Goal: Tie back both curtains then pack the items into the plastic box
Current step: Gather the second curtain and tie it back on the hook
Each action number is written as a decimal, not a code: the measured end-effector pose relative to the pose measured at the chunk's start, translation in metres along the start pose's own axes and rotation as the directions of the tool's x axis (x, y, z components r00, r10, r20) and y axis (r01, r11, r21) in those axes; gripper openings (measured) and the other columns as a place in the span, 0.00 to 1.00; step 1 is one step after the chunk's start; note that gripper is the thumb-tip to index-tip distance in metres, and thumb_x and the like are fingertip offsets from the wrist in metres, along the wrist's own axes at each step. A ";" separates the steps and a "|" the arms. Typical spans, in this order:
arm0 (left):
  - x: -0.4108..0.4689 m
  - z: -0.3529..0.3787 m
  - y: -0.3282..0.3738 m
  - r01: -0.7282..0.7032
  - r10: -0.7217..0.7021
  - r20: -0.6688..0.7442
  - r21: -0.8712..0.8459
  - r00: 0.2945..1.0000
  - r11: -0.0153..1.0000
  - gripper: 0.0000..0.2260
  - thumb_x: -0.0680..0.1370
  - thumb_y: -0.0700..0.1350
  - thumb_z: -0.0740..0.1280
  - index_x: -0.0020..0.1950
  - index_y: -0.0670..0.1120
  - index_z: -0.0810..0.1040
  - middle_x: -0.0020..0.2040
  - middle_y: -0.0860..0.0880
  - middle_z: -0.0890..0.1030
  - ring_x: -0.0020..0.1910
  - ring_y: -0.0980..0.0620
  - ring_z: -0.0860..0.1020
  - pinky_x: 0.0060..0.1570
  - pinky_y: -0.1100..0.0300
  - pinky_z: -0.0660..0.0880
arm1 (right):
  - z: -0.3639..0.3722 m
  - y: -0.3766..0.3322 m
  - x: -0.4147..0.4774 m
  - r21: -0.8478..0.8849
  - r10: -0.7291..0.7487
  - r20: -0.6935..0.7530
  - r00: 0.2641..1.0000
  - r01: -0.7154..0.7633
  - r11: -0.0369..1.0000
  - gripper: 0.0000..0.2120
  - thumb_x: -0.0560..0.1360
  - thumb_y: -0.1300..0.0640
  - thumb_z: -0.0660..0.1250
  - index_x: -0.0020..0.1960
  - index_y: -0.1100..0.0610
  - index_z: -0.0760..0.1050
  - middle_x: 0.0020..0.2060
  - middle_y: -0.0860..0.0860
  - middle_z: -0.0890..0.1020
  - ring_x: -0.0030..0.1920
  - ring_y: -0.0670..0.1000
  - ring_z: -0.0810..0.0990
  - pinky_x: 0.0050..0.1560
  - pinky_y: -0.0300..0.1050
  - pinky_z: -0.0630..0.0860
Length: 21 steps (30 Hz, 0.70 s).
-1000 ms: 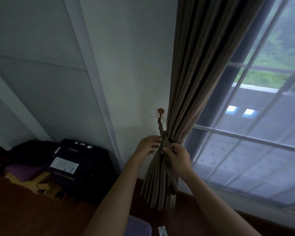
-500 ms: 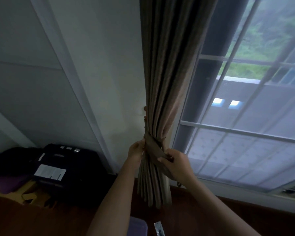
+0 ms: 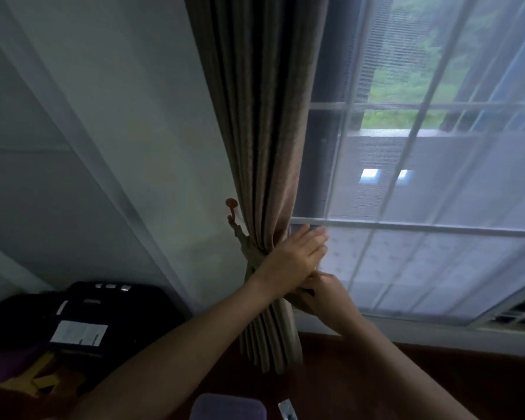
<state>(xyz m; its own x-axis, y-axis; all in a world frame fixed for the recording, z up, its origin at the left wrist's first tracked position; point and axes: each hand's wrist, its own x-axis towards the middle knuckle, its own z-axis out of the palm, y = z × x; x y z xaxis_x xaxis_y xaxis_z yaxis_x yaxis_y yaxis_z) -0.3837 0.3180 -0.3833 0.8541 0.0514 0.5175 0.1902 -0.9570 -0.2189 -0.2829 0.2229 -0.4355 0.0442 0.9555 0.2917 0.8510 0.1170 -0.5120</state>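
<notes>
A brown pleated curtain (image 3: 261, 147) hangs gathered beside the window. A matching tieback band (image 3: 249, 259) wraps it and runs up to a round brown wall hook (image 3: 231, 204). My left hand (image 3: 297, 253) reaches across the bundle, fingers out flat against its right side at the band's height. Just below, my right hand (image 3: 322, 294) is closed on the curtain's right edge, partly hidden under my left wrist. The lid of a purple-tinted plastic box (image 3: 228, 406) shows at the bottom edge, with a small pale item (image 3: 287, 412) beside it.
A black case with a white label (image 3: 82, 319) stands on the floor at the left, next to yellow and purple things (image 3: 22, 371). The window (image 3: 437, 225) with its screen fills the right. Dark wooden floor (image 3: 422, 377) runs below the sill.
My left hand has crossed from the curtain's left side over to its right and flattened out. My right hand stayed low on the curtain's right edge. The view shifted, so the hook shows again.
</notes>
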 end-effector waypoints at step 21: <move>-0.079 -0.037 -0.101 0.125 -0.419 0.487 0.527 0.766 0.841 0.19 0.76 0.44 0.53 0.46 0.43 0.84 0.54 0.40 0.82 0.60 0.38 0.77 0.69 0.43 0.63 | -0.031 0.060 0.057 0.911 0.409 0.322 0.854 -0.397 0.110 0.08 0.69 0.64 0.74 0.48 0.61 0.79 0.43 0.60 0.80 0.48 0.60 0.79 0.50 0.49 0.78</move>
<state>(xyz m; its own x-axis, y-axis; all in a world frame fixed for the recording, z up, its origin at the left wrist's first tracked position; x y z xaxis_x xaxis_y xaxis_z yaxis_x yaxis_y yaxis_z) -0.4880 0.4002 -0.3718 0.8105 0.5794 0.0855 0.5215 -0.6476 -0.5556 -0.2129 0.2758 -0.4243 0.2171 0.9509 -0.2206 -0.4007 -0.1193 -0.9084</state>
